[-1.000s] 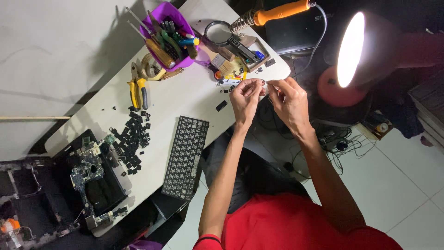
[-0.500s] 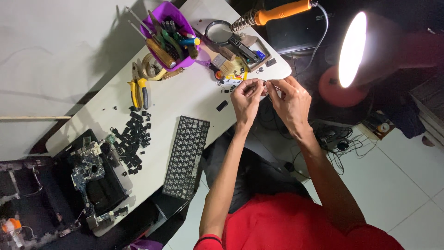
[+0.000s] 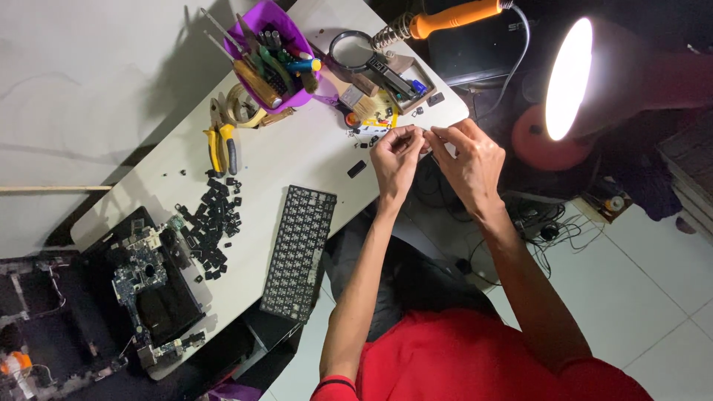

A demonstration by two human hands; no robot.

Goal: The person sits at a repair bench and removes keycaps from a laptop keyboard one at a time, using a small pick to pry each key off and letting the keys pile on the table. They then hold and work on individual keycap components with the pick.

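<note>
You are working at a white table (image 3: pixel 297 160) that runs diagonally under your view, set against a pale wall on one side and a white tiled floor (image 3: pixel 639 297) on the other, where a tangle of dark cables (image 3: pixel 538 226) lies. A lit desk lamp (image 3: pixel 568 78) glares from beyond the table's far corner, beside an orange-handled soldering iron (image 3: pixel 445 18) resting in its coiled stand. On the table you have a purple cup (image 3: pixel 278 52) packed with screwdrivers and other tools, a magnifying glass (image 3: pixel 350 50) next to it, yellow-handled pliers (image 3: pixel 220 145), a scatter of loose black keycaps (image 3: pixel 212 226), a stripped black keyboard frame (image 3: pixel 297 252) near the table's near edge, and an opened laptop base with its circuit board (image 3: pixel 145 278) exposed at the far left end. Your left hand (image 3: pixel 395 157) and right hand (image 3: pixel 464 160) are raised together just over the table's edge, near some small dark parts (image 3: pixel 368 137) strewn by a yellow-topped block. The fingertips of both hands pinch toward each other on something very small between them; it is too tiny and too hidden by your fingers to tell what it is or what colour it has. One loose black keycap (image 3: pixel 357 168) lies on the table just below your left hand, apart from it.
</note>
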